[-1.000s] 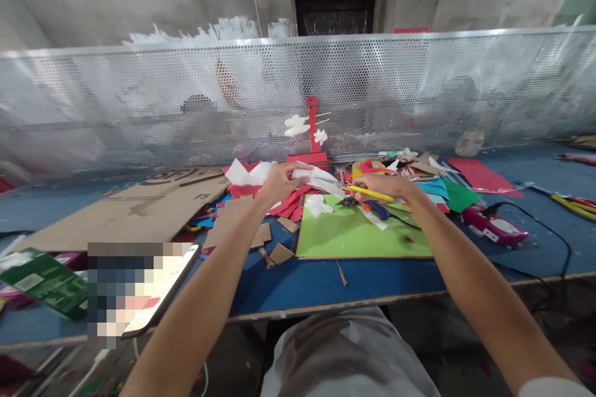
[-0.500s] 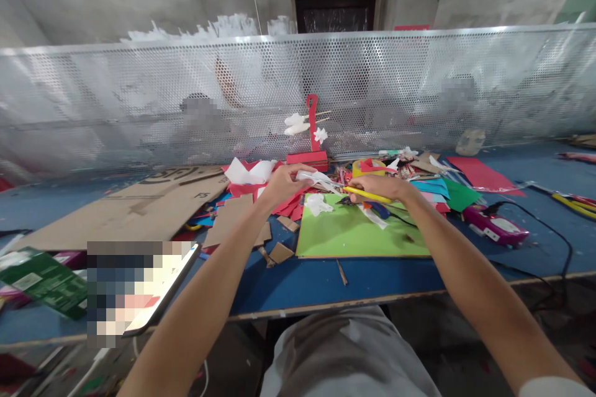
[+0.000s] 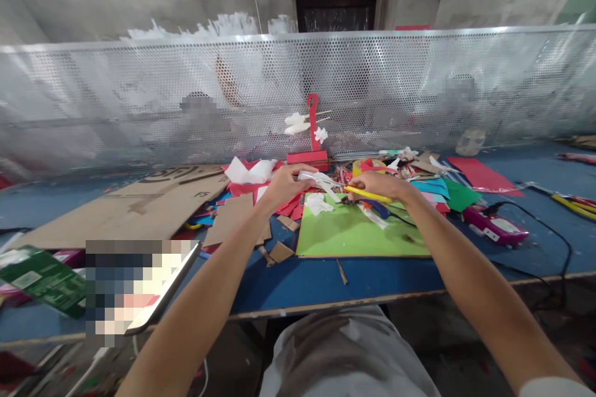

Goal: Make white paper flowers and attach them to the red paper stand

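My left hand (image 3: pixel 285 185) pinches a strip of white paper (image 3: pixel 321 178) between thumb and fingers, above the edge of a lime-green sheet (image 3: pixel 363 239). From the right, my right hand (image 3: pixel 372 185) grips yellow-handled scissors (image 3: pixel 367 194), their blades pointing left at the paper. How far apart the blades are is too small to tell. A crumpled white paper piece (image 3: pixel 318 203) lies on the green sheet under the strip. Beside it rests a blue glue gun (image 3: pixel 375 208), partly below my right hand. Behind my hands stands a red upright piece (image 3: pixel 313 127) bearing white shapes on sticks.
A large cardboard sheet (image 3: pixel 125 208) spreads to the left, with a screen device (image 3: pixel 170 279) and a green box (image 3: pixel 44 282) nearer me. To the right lie a purple box (image 3: pixel 498 226) with a black cord and a red sheet (image 3: pixel 484 175). A perforated metal panel (image 3: pixel 395 93) borders the back.
The white strip in my left hand has shifted and changed its bend, its free end now lower near the blades. My right hand with the scissors has moved slightly left.
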Motion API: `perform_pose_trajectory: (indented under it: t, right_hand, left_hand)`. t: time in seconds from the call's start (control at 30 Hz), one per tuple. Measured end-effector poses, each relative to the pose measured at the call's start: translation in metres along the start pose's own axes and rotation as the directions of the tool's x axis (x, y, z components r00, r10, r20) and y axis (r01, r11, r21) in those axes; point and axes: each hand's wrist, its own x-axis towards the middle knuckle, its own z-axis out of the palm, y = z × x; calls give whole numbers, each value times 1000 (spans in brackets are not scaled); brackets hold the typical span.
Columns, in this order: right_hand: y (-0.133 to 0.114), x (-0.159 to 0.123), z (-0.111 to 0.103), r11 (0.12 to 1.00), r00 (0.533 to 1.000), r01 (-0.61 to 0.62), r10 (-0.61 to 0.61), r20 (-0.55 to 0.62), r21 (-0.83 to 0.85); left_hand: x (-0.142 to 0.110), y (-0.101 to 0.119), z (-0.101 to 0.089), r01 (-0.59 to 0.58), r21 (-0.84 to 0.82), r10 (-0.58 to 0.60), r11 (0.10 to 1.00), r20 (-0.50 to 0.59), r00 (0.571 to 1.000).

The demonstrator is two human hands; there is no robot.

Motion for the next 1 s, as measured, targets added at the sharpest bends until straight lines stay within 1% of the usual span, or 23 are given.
perform_pose_trajectory:
  t: [0.2,0.4,0.53,0.67,0.87,1.0]
  right_hand:
    - [-3,-2,-1,996,1000,6,-9,-30,-94]
    - [-10,-4,-1,991,998,-13,4,-68,-136]
    - [-10,-4,-2,986,995,-25,10,-96,-163]
    - [-7,-4,-2,982,993,-27,5,-115,-185]
    - [-2,-4,-5,983,994,-37,17,-110,-179]
    - [8,-14,-18,993,996,19,-29,-90,-118]
  left_hand:
    - [0,1,1,4,-3,-4,1000,8,1000]
    - [0,3,1,4,-9,-4,1000,10,1000]
    - [0,4,0,-6,-8,6,1000,4,1000]
    - [0,2,1,4,-16,-4,1000,23,1000]
    - [0,0,-2,-10,-8,10,1000,25,1000]
    - [0,1,-10,24,-84,-25,996,-7,1000]
